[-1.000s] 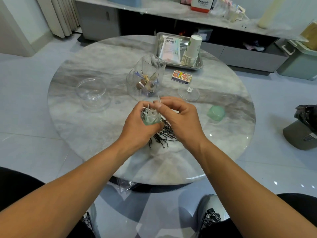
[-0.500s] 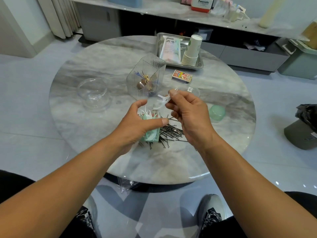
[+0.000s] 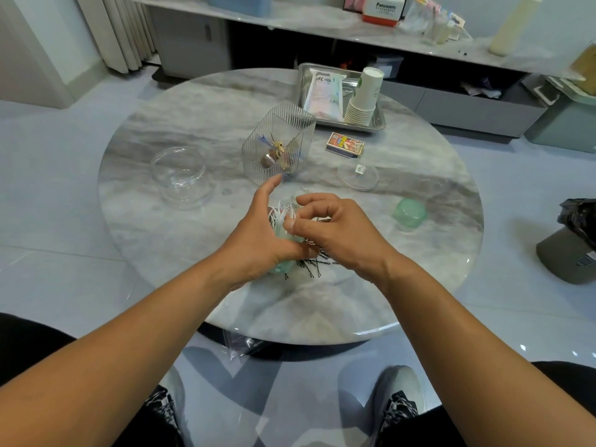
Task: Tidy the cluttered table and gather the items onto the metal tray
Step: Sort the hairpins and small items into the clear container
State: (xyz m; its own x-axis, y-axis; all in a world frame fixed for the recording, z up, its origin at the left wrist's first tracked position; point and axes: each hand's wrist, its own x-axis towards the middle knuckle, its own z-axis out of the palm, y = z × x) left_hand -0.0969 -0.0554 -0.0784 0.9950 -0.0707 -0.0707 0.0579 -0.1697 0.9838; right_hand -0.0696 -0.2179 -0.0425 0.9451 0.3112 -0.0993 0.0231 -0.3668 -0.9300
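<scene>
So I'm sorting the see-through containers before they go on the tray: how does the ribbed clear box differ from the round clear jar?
The ribbed clear box is tall, squarish and lined with vertical ridges; the round clear jar is low, round and smooth. The ribbed clear box holds small trinkets, while the round clear jar looks empty. The box stands near the table's middle, the jar toward its left. Both are transparent and stand off the metal tray.

Home living room — marble table [image 3: 193, 240], low media cabinet [image 3: 451, 104].
</scene>
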